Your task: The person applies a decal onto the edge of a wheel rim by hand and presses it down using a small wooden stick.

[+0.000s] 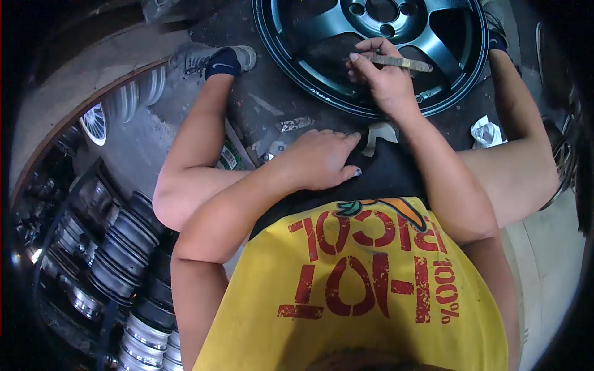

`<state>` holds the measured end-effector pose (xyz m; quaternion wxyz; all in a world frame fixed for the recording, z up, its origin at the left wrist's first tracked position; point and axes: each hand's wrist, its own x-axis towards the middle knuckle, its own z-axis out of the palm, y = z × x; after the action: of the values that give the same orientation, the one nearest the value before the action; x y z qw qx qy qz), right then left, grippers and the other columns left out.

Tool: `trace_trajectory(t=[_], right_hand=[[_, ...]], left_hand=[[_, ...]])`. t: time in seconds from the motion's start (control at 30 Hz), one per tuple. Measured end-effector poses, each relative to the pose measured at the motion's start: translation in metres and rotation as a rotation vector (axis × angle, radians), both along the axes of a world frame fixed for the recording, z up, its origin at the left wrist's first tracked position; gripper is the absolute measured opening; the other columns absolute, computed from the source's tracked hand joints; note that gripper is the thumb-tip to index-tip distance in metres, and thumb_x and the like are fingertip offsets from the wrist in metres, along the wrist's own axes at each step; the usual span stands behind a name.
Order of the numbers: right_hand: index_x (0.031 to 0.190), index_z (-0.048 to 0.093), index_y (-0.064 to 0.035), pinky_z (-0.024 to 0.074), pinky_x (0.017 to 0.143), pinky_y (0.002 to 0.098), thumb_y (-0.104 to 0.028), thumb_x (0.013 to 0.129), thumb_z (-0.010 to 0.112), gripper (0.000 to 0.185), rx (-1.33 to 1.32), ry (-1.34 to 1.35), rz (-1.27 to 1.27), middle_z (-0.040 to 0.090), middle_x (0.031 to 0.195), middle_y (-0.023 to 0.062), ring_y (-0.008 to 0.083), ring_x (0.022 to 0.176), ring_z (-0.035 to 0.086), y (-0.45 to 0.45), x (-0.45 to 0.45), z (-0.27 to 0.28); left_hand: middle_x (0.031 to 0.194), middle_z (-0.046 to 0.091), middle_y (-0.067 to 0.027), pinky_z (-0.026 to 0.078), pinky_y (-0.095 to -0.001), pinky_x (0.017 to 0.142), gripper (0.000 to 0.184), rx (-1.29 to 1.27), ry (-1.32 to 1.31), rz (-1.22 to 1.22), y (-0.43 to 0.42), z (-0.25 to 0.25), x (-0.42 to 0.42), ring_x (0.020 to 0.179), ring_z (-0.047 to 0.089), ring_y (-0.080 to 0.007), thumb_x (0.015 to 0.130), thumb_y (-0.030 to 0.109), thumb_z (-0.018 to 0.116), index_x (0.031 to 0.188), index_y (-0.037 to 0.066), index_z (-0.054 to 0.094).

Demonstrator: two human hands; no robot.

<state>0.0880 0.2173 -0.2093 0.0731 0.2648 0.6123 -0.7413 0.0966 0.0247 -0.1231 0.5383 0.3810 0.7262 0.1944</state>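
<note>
A dark, glossy alloy wheel rim lies on the floor in front of me, between my feet. Over its near spokes, my right hand is closed around a slim, pen-like tool with a worn, pale handle. The handle's end sticks out to the right; the tip on the left is too dark to make out. My left hand rests over the black shorts at my lap, thumb apart from the fingers. It appears to hold nothing, and a grey smudge marks its thumb.
Crumpled foil lies right of my lap. Scraps of paper and a green-labelled package are on the left. Stacked rims fill a rack at lower left. My shoes flank the wheel.
</note>
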Motion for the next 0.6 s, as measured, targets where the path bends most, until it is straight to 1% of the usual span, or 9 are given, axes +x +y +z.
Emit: trace_trajectory(t=[0.03,0.07,0.13,0.2,0.27,0.33,0.4,0.53,0.6], right_hand=[[0.106,0.067,-0.0021,0.0583,0.074,0.0294,-0.018,0.098,0.075,0.02,-0.093,-0.023,-0.032,0.077,0.09,0.0081,0.0143,0.08,0.073,-0.001,0.0,0.008],[0.106,0.067,-0.0021,0.0583,0.074,0.0294,-0.018,0.098,0.075,0.02,-0.088,-0.016,-0.025,0.077,0.09,0.0081,0.0143,0.08,0.073,-0.003,0.0,0.01],[0.106,0.068,-0.0018,0.0576,0.074,0.0293,-0.019,0.098,0.074,0.02,-0.003,0.011,0.067,0.076,0.089,0.0071,0.0136,0.079,0.072,-0.003,0.003,0.008],[0.106,0.07,-0.0029,0.0559,0.075,0.0299,-0.025,0.096,0.076,0.025,0.061,0.0,0.136,0.077,0.09,0.007,0.0136,0.08,0.072,-0.011,0.007,0.004],[0.107,0.071,-0.0038,0.0548,0.076,0.0299,-0.026,0.094,0.077,0.027,0.119,0.001,0.173,0.078,0.093,0.0073,0.0141,0.083,0.072,-0.014,0.012,0.001],[0.108,0.072,-0.0041,0.0544,0.076,0.0308,-0.022,0.093,0.077,0.025,0.136,0.002,0.208,0.077,0.095,0.008,0.0144,0.083,0.071,-0.018,0.014,0.004],[0.107,0.071,-0.0042,0.0543,0.075,0.0314,-0.022,0.094,0.076,0.023,0.285,0.074,0.297,0.076,0.094,0.0093,0.0158,0.083,0.071,-0.022,0.015,0.015],[0.106,0.069,-0.0042,0.0548,0.076,0.0328,-0.017,0.096,0.073,0.017,0.319,0.079,0.366,0.076,0.094,0.011,0.0172,0.085,0.072,-0.03,0.018,0.012],[0.105,0.067,-0.0036,0.0555,0.078,0.0348,-0.012,0.098,0.069,0.012,0.256,0.018,0.367,0.076,0.096,0.0125,0.0193,0.089,0.074,-0.031,0.015,0.022]], left_hand=[[0.124,0.07,-0.0243,0.051,-0.0517,0.103,0.071,0.027,0.036,0.006,0.002,0.001,0.0,0.116,0.066,-0.0433,0.096,0.037,0.07,0.152,-0.001,0.048],[0.124,0.07,-0.0243,0.051,-0.0517,0.103,0.071,0.032,0.043,0.013,0.003,0.004,-0.002,0.116,0.066,-0.0433,0.096,0.037,0.07,0.152,-0.001,0.048],[0.128,0.068,-0.0257,0.05,-0.0511,0.105,0.068,-0.041,-0.03,-0.013,0.012,0.014,-0.009,0.119,0.065,-0.0433,0.097,0.035,0.07,0.15,-0.002,0.05],[0.128,0.068,-0.0259,0.05,-0.0514,0.106,0.068,-0.024,-0.024,-0.003,0.005,0.014,-0.006,0.12,0.064,-0.0433,0.097,0.035,0.07,0.149,-0.003,0.05],[0.128,0.067,-0.0262,0.049,-0.0516,0.107,0.067,-0.006,-0.028,0.014,0.004,0.014,-0.004,0.122,0.064,-0.0432,0.097,0.035,0.07,0.148,-0.004,0.051],[0.128,0.067,-0.0261,0.048,-0.0521,0.107,0.068,0.035,-0.01,0.025,0.002,0.015,-0.001,0.123,0.063,-0.0425,0.097,0.034,0.071,0.148,-0.006,0.051],[0.129,0.067,-0.0258,0.048,-0.0522,0.107,0.068,0.033,-0.009,0.045,0.0,0.017,-0.003,0.123,0.063,-0.042,0.096,0.034,0.071,0.148,-0.006,0.051],[0.13,0.068,-0.0248,0.049,-0.0518,0.106,0.068,-0.061,0.007,0.028,-0.006,0.022,-0.015,0.124,0.064,-0.0406,0.096,0.033,0.072,0.147,-0.007,0.052],[0.129,0.068,-0.0246,0.049,-0.0518,0.105,0.068,-0.045,0.045,0.076,-0.016,0.016,-0.01,0.123,0.064,-0.0406,0.095,0.033,0.073,0.146,-0.007,0.052]])
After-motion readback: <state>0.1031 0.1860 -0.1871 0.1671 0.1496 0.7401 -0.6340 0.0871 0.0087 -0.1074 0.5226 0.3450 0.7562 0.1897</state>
